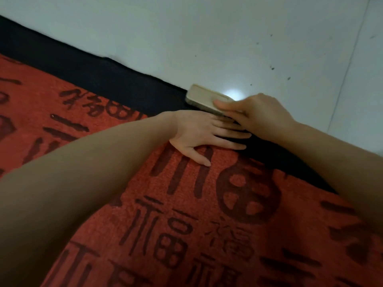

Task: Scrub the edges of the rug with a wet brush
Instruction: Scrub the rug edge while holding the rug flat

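Rug point(186, 214) fills the space under both hands and both forearms, lying flat on the floor point(228, 38). Its middle is red with a rough pile and carries dark characters and signs, some like bars and some round. Along its far side runs a plain black border point(103, 75), and the straight edge of this border meets the pale, shiny floor beyond the hands. Some small dark specks lie on the floor past the right hand, and a bright light spot shines just behind that hand.

The left hand point(205, 133) lies flat on the rug with straight, spread fingers; the thumb rests on the red part and the fingertips reach onto the black border, under the right hand. The right hand point(259, 112) grasps the brush point(205, 98) from above, thumb on its near side. This brush has a light wooden back and sits on the black border right at the rug's edge, just beyond the left hand. Its bristles are hardly visible.
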`<action>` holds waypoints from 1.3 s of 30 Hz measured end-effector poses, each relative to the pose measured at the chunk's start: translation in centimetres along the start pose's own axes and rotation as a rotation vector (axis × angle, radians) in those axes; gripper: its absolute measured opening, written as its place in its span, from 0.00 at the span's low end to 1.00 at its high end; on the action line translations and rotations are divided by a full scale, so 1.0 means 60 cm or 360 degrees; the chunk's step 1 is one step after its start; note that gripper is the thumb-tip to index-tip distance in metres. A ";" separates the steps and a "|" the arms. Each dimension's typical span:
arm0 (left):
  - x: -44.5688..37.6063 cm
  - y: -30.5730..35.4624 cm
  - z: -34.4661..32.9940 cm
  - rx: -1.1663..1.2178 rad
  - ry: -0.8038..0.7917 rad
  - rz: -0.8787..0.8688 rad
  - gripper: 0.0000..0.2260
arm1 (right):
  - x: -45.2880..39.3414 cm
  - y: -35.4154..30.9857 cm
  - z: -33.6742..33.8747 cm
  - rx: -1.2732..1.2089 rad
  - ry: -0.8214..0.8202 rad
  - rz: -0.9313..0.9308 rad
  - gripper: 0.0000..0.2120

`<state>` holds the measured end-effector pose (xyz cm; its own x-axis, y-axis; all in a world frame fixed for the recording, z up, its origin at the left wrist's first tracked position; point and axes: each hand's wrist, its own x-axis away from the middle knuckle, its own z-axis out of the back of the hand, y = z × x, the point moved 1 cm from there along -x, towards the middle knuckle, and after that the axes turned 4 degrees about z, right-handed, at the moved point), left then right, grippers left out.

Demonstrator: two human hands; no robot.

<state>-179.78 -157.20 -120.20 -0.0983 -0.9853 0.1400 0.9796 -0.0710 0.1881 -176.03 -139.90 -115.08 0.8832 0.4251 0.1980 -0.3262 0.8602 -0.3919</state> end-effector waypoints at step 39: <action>0.057 0.121 -0.025 0.0843 0.0516 0.2976 0.74 | -0.036 -0.095 -0.051 -0.0065 -0.0072 0.0169 0.15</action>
<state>-172.73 -161.30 -119.80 0.9095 0.2495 0.3326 -0.3457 0.8981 0.2717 -175.03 -146.57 -116.04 0.8281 0.5261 0.1935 -0.4020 0.7979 -0.4491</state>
